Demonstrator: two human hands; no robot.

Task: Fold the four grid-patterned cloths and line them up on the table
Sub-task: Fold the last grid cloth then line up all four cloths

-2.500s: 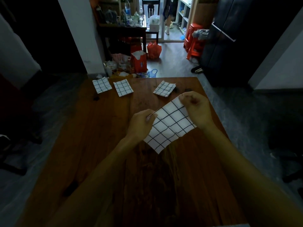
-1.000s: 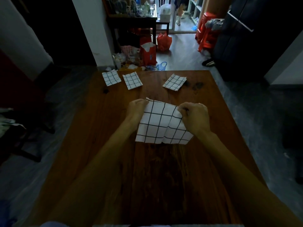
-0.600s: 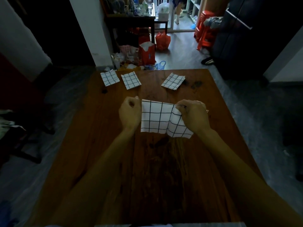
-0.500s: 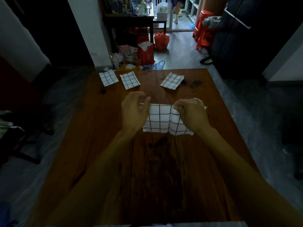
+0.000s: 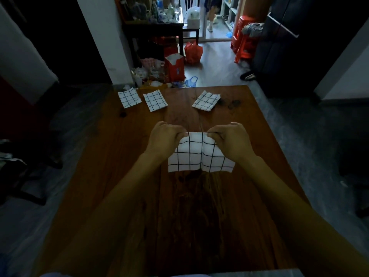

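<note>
Left hand (image 5: 165, 139) and right hand (image 5: 232, 140) each pinch a top corner of the grid cloth (image 5: 199, 154), which hangs between them with its lower edge at the wooden table (image 5: 111, 164) (whether touching is unclear). Beyond the knuckles lie three folded cloths (image 5: 155, 101), bare wood between.

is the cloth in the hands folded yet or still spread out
Partly folded: the held cloth hangs doubled from its top edge, pinched by the left hand and right hand, larger than the three folded cloths.
</note>
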